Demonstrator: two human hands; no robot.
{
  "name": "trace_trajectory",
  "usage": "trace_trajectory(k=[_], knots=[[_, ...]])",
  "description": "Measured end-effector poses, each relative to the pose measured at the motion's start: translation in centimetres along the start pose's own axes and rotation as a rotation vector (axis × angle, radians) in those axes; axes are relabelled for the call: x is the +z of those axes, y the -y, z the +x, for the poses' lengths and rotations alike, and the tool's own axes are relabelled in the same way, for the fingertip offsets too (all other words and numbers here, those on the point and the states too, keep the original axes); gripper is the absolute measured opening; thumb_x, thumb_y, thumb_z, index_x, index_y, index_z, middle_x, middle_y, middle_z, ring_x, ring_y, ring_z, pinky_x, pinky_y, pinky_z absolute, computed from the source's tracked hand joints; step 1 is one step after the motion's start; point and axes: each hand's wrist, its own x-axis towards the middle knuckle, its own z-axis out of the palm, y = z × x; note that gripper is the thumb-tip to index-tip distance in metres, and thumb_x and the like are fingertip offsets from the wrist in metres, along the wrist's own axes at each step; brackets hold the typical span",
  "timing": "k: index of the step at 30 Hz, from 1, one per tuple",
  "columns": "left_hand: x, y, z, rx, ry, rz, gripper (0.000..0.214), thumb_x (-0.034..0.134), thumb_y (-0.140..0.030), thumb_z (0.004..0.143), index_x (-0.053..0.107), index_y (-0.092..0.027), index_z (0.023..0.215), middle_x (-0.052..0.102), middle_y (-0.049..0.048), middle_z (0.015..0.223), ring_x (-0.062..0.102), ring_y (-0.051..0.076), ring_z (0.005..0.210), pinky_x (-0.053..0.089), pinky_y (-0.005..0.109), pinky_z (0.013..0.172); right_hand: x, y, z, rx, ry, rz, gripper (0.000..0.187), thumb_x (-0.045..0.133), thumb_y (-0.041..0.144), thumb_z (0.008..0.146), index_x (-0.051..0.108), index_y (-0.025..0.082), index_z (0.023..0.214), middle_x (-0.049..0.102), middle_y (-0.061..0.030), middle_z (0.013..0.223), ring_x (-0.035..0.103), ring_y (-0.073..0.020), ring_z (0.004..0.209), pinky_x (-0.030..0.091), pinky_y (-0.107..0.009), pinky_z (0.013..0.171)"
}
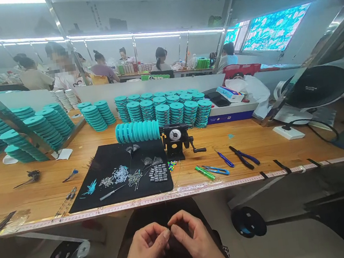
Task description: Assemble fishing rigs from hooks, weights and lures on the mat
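The left hand (pixel 145 251) and the right hand (pixel 196 238) are held close together above a dark cloth (pixel 166 252) over the lap, and the fingertips (pixel 169 231) of both are drawn into a narrow pinch at the centre. Anything held between them is too fine to be made out. Beyond the hands, the table edge is lined with a tape measure (pixel 168 196). A black mat (pixel 82 196) lies on the wooden table, and on it are spread small dark weights (pixel 158 173) in rows, loose pale beads (pixel 121 174), and teal feathers (pixel 89 188). A crank winder (pixel 176 139) is clamped at the mat's far edge, with a teal spool stack (pixel 137 132) mounted on its spindle. To the right of the mat are laid blue-handled pliers (pixel 242 156), blue scissors (pixel 215 171), and a green tool (pixel 205 173). Further along the table, many more teal spools (pixel 163 114) are stacked in columns, and a white cloth (pixel 249 93) is heaped at the right. Past a low partition, other people are seated at a second bench.
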Motion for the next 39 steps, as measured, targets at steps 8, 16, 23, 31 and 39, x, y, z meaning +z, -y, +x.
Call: trace_trajectory(k=[8, 16, 23, 31, 39], knots=[[-0.4, 0.1, 0.2, -0.054, 0.107, 0.049, 0.038, 0.078, -0.047, 0.071, 0.065, -0.012, 0.067, 0.058, -0.0013, 0.056, 0.044, 0.008, 0.051, 0.031, 0.019, 0.050, -0.5, -0.6, 0.6, 0.044, 0.082, 0.100, 0.021, 0.072, 0.034, 0.082, 0.068, 0.016, 0.072, 0.064, -0.0006, 0.073, 0.054, -0.0162, 0.073, 0.040, -0.027, 0.071], [-1.4, -3.1, -0.5, -0.082, 0.204, 0.356, 0.044, 0.050, -0.051, 0.090, 0.067, -0.017, 0.113, 0.074, 0.0049, 0.074, 0.047, 0.009, 0.038, 0.027, 0.020, 0.036, -0.4, -1.0, 0.7, 0.131, 0.056, 0.232, 0.035, 0.069, 0.046, 0.082, 0.060, 0.015, 0.070, 0.054, 0.0013, 0.065, 0.046, -0.0134, 0.065, 0.036, -0.026, 0.064], [-1.0, -7.1, -2.1, 0.109, 0.224, 0.843, 0.027, 0.051, -0.039, 0.092, 0.075, -0.028, 0.099, 0.074, -0.0020, 0.068, 0.061, 0.015, 0.060, 0.037, 0.023, 0.058, -0.3, -0.3, 0.4, 0.049, 0.071, 0.233, 0.035, 0.068, 0.045, 0.083, 0.057, 0.016, 0.068, 0.050, 0.0022, 0.065, 0.042, -0.0123, 0.064, 0.034, -0.024, 0.060], [-1.3, -1.9, 0.6, -0.053, 0.368, 0.161, 0.034, 0.067, -0.048, 0.081, 0.065, -0.015, 0.077, 0.055, -0.0055, 0.046, 0.041, 0.007, 0.041, 0.024, 0.020, 0.048, -0.4, -0.5, 0.2, 0.031, 0.098, 0.262, 0.035, 0.072, 0.045, 0.082, 0.058, 0.015, 0.068, 0.049, 0.0027, 0.066, 0.039, -0.0116, 0.065, 0.032, -0.024, 0.060], [-0.2, 1.3, 0.9, -0.164, 0.181, -0.165, 0.031, 0.073, -0.046, 0.078, 0.065, -0.016, 0.072, 0.047, -0.0086, 0.040, 0.019, 0.002, 0.032, 0.008, 0.019, 0.036, 0.1, -0.6, 0.3, 0.168, 0.065, 0.441, 0.032, 0.072, 0.045, 0.081, 0.061, 0.016, 0.076, 0.049, 0.0025, 0.070, 0.040, -0.0114, 0.065, 0.034, -0.023, 0.062]])
